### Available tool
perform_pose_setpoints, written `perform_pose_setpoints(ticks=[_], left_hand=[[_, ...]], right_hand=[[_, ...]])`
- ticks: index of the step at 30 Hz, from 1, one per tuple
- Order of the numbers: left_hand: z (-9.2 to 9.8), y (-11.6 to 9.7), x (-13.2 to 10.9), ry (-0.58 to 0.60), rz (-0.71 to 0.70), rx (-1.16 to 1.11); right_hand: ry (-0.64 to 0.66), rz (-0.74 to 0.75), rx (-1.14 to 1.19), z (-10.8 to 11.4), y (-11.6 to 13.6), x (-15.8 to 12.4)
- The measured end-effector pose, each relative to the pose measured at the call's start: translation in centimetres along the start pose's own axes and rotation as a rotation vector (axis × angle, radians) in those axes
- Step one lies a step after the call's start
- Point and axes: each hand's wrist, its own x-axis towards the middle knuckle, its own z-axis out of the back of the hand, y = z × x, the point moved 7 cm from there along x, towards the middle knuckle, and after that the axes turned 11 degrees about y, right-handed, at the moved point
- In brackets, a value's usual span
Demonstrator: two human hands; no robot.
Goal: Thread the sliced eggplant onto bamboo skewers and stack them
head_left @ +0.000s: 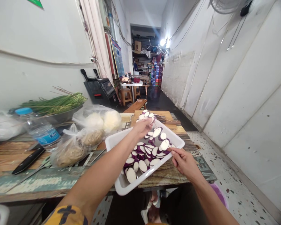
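A white plastic tub (121, 186) sits on the wooden table, tilted toward me, holding several purple-skinned eggplant slices (142, 157). My left hand (142, 126) reaches over the tub's far edge, fingers closed round a bunch of eggplant slices (146, 115), above the cutting board. My right hand (184, 161) grips the tub's right rim, fingers curled round its edge.
A wooden cutting board (164, 115) lies beyond the tub. To the left are clear bags of noodles (84, 140), a water bottle (41, 129), a black-handled knife (28, 161) and a metal tray of green chives (56, 106). A narrow corridor with stools runs ahead.
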Motion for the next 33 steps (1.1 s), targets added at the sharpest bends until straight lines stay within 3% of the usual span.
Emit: perform_pose_setpoints(ticks=[7,33], left_hand=[[-0.21,0.31,0.02,0.017,0.052,-0.090],[-0.33,0.08,-0.23,-0.002,0.002,0.023]], right_hand=[[-0.009,0.017,-0.018,0.03,0.02,0.12],[-0.042,0.057,-0.053,-0.12,0.04,0.19]])
